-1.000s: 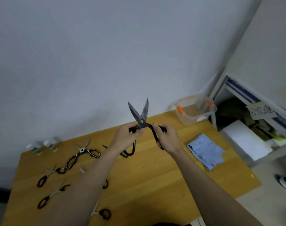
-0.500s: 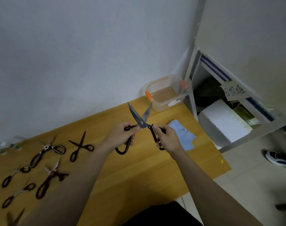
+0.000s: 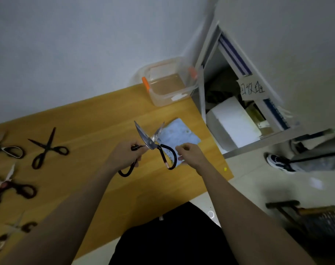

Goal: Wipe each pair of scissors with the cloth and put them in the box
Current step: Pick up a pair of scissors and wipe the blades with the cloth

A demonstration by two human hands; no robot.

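Note:
My left hand [image 3: 124, 154] grips one black handle of a large pair of scissors [image 3: 153, 145], whose blades stand open just above the wooden table [image 3: 98, 121]. Its other handle loop hangs free beside my right hand [image 3: 190, 155]. That hand's curled fingers pinch the near edge of the light blue cloth [image 3: 179, 135], which lies flat under the scissors. A clear plastic box [image 3: 168, 92] with orange clips stands empty at the table's far right corner. Several other scissors lie at the left, among them a black pair [image 3: 46, 148].
The table's right edge [image 3: 227, 175] is close to my right hand. Beyond it stands an open metal shelf with a white foam block [image 3: 233, 123]. Another person's shoe [image 3: 281, 163] is on the floor at right, and a dark basket [image 3: 319, 222] sits lower right.
The scissors came down from chest height to just above the cloth. My right hand let go of its handle and took the cloth's edge. The view swung right and down.

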